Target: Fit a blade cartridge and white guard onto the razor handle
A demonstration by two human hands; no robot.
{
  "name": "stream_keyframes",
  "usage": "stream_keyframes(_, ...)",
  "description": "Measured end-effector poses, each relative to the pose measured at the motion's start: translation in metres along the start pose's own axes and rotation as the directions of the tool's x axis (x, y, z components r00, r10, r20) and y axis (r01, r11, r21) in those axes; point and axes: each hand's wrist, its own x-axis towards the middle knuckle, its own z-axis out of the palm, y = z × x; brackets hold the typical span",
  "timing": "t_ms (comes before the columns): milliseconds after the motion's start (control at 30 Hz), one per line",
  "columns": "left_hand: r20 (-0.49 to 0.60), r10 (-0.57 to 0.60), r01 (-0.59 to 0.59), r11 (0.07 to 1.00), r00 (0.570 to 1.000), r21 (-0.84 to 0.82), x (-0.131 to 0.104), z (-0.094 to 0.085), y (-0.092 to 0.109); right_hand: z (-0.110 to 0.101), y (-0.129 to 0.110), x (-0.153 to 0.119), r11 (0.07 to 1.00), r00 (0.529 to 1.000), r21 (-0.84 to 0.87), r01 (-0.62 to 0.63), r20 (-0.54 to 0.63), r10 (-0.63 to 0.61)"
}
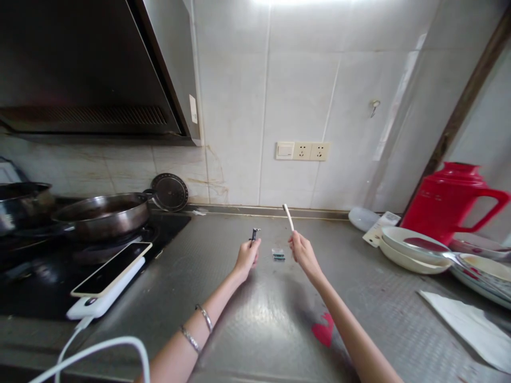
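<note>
My left hand [246,259] is closed around a small razor [254,233] with a dark handle and a silvery T-shaped head pointing up. In my right hand [303,252], a white toothbrush [288,217] is gripped by its lower part, its darker head end up and leaning left. Both hands are raised over the metal counter [255,319], apart from each other. Between them, a small flat clear-and-dark green piece [278,255] lies on the counter; its kind is too small to make out.
At left, a steel pan [104,215] sits on the black stove, with a phone and white power bank [107,282] at its edge and a looping white cable [120,343]. At right are stacked bowls [415,250], a red thermos jug [447,205] and a white paper [467,327].
</note>
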Motion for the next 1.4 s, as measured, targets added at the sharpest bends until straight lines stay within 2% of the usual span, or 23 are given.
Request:
stream_keyframes(33, 0.034, -0.033, 0.035, 0.998, 0.999, -0.051, -0.001, 0.001, 0.001, 0.007, -0.007, -0.007, 0.983, 0.992, 0.154, -0.097, 0.093, 0.084)
stream_keyframes(100, 0.097, -0.057, 0.07, 0.989, 0.994, -0.132, -0.004, 0.003, 0.005, 0.019, -0.022, -0.024, 0.871, 0.927, 0.375, -0.316, 0.317, 0.2)
stream_keyframes(133, 0.126, -0.052, 0.072, 0.984, 0.991, -0.163, -0.006, 0.004, 0.006, 0.024, -0.029, -0.032, 0.811, 0.889, 0.431, -0.396, 0.401, 0.221)
stream_keyframes(200, 0.175, -0.026, 0.063, 0.976, 0.984, -0.208, -0.009, 0.005, 0.008, 0.031, -0.038, -0.047, 0.729, 0.836, 0.481, -0.488, 0.499, 0.231)
stream_keyframes(333, 0.197, 0.01, 0.035, 0.974, 0.98, -0.223, -0.012, 0.006, 0.011, 0.039, -0.042, -0.073, 0.653, 0.788, 0.5, -0.569, 0.559, 0.259)
stream_keyframes(500, 0.157, 0.008, 0.033, 0.965, 0.988, -0.26, -0.01, 0.004, 0.015, 0.047, -0.04, -0.104, 0.611, 0.745, 0.468, -0.638, 0.575, 0.337)
stream_keyframes(567, 0.149, 0.011, 0.027, 0.967, 0.989, -0.252, -0.01, 0.004, 0.017, 0.047, -0.046, -0.107, 0.61, 0.761, 0.49, -0.623, 0.561, 0.327)
stream_keyframes(633, 0.149, 0.013, 0.022, 0.973, 0.989, -0.231, -0.012, 0.004, 0.018, 0.046, -0.053, -0.102, 0.615, 0.802, 0.542, -0.573, 0.523, 0.287)
stream_keyframes(700, 0.164, 0.016, 0.019, 0.978, 0.986, -0.21, -0.014, 0.006, 0.019, 0.046, -0.057, -0.094, 0.604, 0.817, 0.571, -0.556, 0.509, 0.271)
stream_keyframes(833, 0.214, 0.032, 0.015, 0.976, 0.976, -0.218, -0.016, 0.007, 0.019, 0.048, -0.049, -0.091, 0.574, 0.791, 0.561, -0.596, 0.535, 0.298)
stream_keyframes(933, 0.21, 0.023, 0.03, 0.968, 0.977, -0.249, -0.015, 0.006, 0.018, 0.047, -0.045, -0.097, 0.573, 0.773, 0.539, -0.618, 0.551, 0.315)
stream_keyframes(1100, 0.235, 0.016, 0.027, 0.984, 0.972, -0.178, -0.016, 0.007, 0.017, 0.045, -0.053, -0.094, 0.578, 0.806, 0.578, -0.576, 0.52, 0.283)
stream_keyframes(1300, 0.24, 0.016, 0.031, 0.981, 0.971, -0.19, -0.014, 0.008, 0.012, 0.051, -0.041, -0.103, 0.548, 0.802, 0.591, -0.592, 0.496, 0.331)
stream_keyframes(1400, 0.249, 0.018, 0.023, 0.987, 0.968, -0.161, -0.014, 0.009, 0.009, 0.049, -0.042, -0.103, 0.552, 0.825, 0.616, -0.561, 0.467, 0.318)
